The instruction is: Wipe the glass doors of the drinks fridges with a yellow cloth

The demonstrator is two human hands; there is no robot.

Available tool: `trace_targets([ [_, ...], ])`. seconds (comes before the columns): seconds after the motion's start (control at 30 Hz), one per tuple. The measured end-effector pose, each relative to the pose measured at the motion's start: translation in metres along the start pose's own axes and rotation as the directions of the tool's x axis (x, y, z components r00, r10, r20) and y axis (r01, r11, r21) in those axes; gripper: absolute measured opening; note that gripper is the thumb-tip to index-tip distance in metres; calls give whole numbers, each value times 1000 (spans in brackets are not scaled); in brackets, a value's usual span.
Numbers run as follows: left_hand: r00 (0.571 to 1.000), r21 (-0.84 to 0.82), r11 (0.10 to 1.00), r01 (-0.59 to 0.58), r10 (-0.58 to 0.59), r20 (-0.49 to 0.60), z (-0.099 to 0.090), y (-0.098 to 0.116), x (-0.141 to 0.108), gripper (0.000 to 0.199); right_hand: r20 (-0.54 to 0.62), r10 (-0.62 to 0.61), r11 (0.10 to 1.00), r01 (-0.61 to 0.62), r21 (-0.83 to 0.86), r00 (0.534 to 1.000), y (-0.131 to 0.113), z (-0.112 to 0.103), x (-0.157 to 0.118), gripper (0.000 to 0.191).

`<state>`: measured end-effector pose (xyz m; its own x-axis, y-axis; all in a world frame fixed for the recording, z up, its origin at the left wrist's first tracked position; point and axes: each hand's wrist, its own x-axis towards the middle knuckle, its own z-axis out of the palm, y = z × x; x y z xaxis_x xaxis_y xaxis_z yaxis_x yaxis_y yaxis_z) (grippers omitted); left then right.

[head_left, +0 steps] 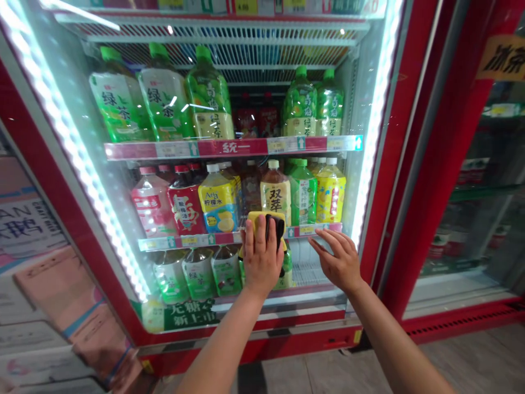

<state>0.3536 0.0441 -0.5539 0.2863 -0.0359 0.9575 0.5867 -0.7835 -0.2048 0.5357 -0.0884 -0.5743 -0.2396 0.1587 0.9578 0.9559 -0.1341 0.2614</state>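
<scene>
My left hand (262, 260) presses a yellow-and-black cleaning sponge (266, 225) flat against the glass door of a red drinks cooler (388, 180), and the fingers cover much of the sponge. To the right, my right hand (337, 260) holds nothing. Its fingers are spread and lie on or just off the glass, which I cannot tell apart. Behind the glass, a yellow lemon-drink bottle (217, 203) stands just up and left of the sponge.
Shelves behind the glass carry rows of bottled drinks, including green tea bottles (121, 96) above a shelf price rail (229, 146). A second cooler door (451, 164) stands to the right. Printed posters (33, 219) lean at the lower left, above a grey floor (471, 361).
</scene>
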Motion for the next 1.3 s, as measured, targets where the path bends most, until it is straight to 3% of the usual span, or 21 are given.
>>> trace_targets([
  [0.1,988,-11,988,-152,152,30,3,10,-10,83,-11,20,1000,-20,12,1000,2,0,0,42],
  [0.23,923,-45,925,-377,380,59,1,4,-43,76,-42,41,999,-40,19,998,3,0,-1,45],
  [0.3,930,-44,932,-360,363,55,1,3,-39,78,-50,42,999,-42,16,998,5,-2,-2,45],
  [0.37,960,-36,962,-270,272,61,4,11,-18,81,-53,48,999,-48,5,997,9,-4,-3,45],
  [0.5,990,-27,993,-115,117,81,15,44,25,85,-43,84,996,-85,-36,996,21,-8,-13,52],
  [0.6,980,-42,983,-180,183,80,21,60,17,81,-24,102,994,-102,-34,995,30,-12,-25,56],
  [0.7,915,-94,916,-390,397,72,22,58,-12,72,-5,103,994,-103,-34,995,39,-18,-36,55],
  [0.77,892,-110,892,-439,447,66,21,52,-21,70,14,111,993,-110,-49,994,44,-24,-42,53],
  [0.87,932,-126,931,-343,354,81,23,56,-3,77,29,119,992,-117,-55,992,52,-32,-49,51],
  [0.97,970,-131,969,-210,223,97,31,77,28,86,40,120,991,-117,-62,992,58,-37,-56,49],
  [1.03,974,-121,974,-191,203,99,37,93,35,86,57,131,989,-127,-76,990,60,-39,-62,46],
  [1.13,931,-112,932,-345,355,87,44,101,14,74,86,135,988,-128,-80,987,63,-45,-73,37],
  [1.23,825,-132,824,-551,562,64,46,93,-13,63,120,135,989,-127,-71,984,67,-53,-85,27],
  [1.3,809,-143,807,-573,585,60,46,91,-14,64,140,162,986,-154,-67,977,70,-58,-91,29],
])
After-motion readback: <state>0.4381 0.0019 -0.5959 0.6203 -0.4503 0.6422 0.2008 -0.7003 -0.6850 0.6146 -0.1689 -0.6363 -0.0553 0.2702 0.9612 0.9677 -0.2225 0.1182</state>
